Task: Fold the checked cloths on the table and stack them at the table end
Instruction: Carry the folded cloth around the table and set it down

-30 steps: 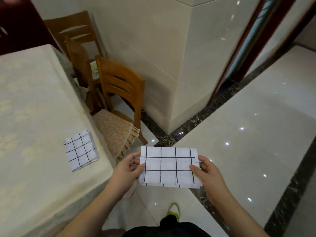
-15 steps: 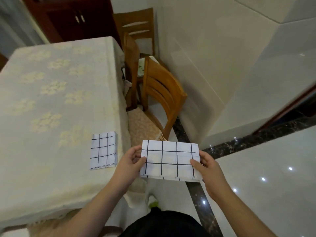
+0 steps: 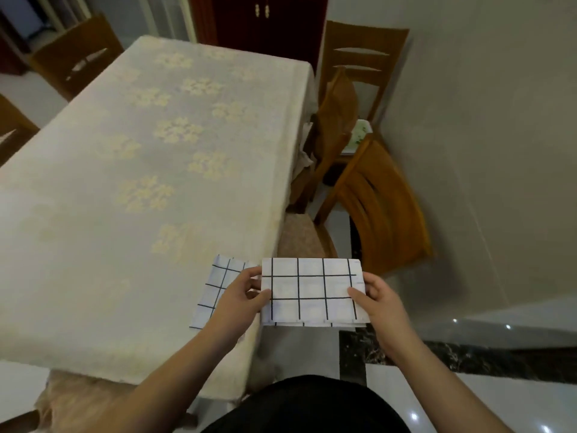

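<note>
The folded checked cloth (image 3: 312,292), pinched by left hand (image 3: 242,296) and right hand (image 3: 374,298), awaits stacking on the one lying folded (image 3: 215,285) at the tabletop (image 3: 125,182) end

A home dining room: clothed table (image 3: 156,182), wooden chairs (image 3: 384,214), dark cabinet (image 3: 265,23), polished tile floor (image 3: 468,398)

Both bare forearms are extended forward from the bottom of the view, converging slightly toward the middle. The left hand (image 3: 242,295) is held palm inward, its thumb laid on top of the left edge of a folded checked cloth (image 3: 312,292) and its fingers curled beneath it, so that the edge is pinched. The right hand (image 3: 376,296) is set as a mirror of it, the right edge being pinched between thumb above and fingers below, both wrists kept roughly level.
</note>
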{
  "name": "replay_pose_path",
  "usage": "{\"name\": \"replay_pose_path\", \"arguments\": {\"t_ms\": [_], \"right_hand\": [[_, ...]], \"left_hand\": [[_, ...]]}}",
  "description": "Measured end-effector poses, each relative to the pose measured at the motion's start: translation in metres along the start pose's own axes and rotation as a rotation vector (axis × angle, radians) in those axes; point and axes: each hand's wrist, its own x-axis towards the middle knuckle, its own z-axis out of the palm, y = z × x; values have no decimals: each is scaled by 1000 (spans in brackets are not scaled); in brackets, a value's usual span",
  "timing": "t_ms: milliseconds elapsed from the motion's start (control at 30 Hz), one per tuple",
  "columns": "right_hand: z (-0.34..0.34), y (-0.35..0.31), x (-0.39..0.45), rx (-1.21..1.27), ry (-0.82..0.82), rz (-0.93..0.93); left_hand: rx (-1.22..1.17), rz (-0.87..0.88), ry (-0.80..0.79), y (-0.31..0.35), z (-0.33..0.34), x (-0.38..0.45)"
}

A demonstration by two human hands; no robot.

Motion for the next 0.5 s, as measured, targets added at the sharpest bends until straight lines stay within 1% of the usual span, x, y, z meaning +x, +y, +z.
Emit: {"name": "replay_pose_path", "arguments": {"t_ms": [200, 300, 500], "right_hand": [[40, -19, 66, -147, -175, 25], [65, -23, 100, -258, -295, 40], [115, -44, 171, -516, -551, 18]], "left_hand": [[-40, -92, 213, -23, -17, 23], [-67, -152, 341, -36, -21, 31], [-151, -268, 566, -44, -21, 37]]}}
